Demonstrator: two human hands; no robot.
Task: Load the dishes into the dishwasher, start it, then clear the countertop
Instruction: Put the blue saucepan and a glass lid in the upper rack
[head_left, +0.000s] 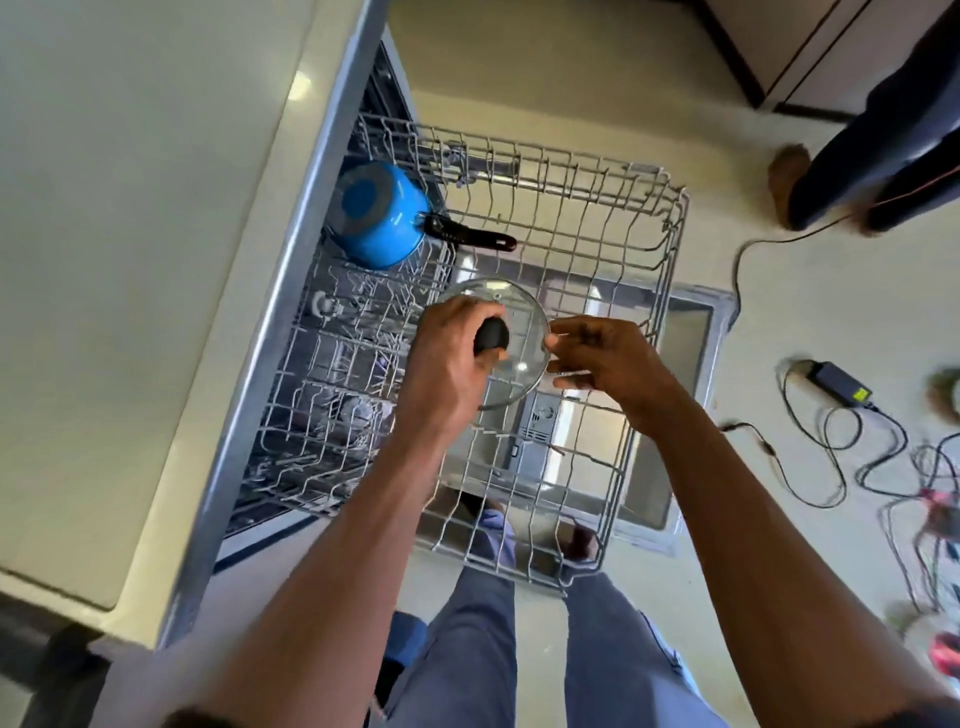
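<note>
The left hand (447, 358) is closed around the black knob (492, 334) of a glass lid (522, 364), with the fingers wrapped over the top of it. The right hand (608, 358) pinches the lid's right rim between thumb and fingertips. The lid is held roughly level over the middle of the pulled-out wire rack (670, 249). I cannot tell whether its lower edge touches the tines.

A blue saucepan (382, 213) sits upside down in the rack's far left corner, close against the machine's opening. Its black handle (470, 236) points right, across the wires. Well apart from the pan and between the hands and the rack's far and right rims, the rows of tines stand bare. So does the near strip of rack by the person's trousers (483, 623).

The rack's left side runs in under the metal edge of the pale worktop (130, 260), which fills the left of the view. Below the rack, the open dishwasher door (691, 338) lies flat, and its right edge sticks out past the rack's right rim.

On the floor (571, 78) to the right of the door lie a black power adapter (841, 383) and loose cables (826, 441). One cable runs near the door's far right corner. Another person's legs (883, 156) stand at the upper right, well apart from the rack.
</note>
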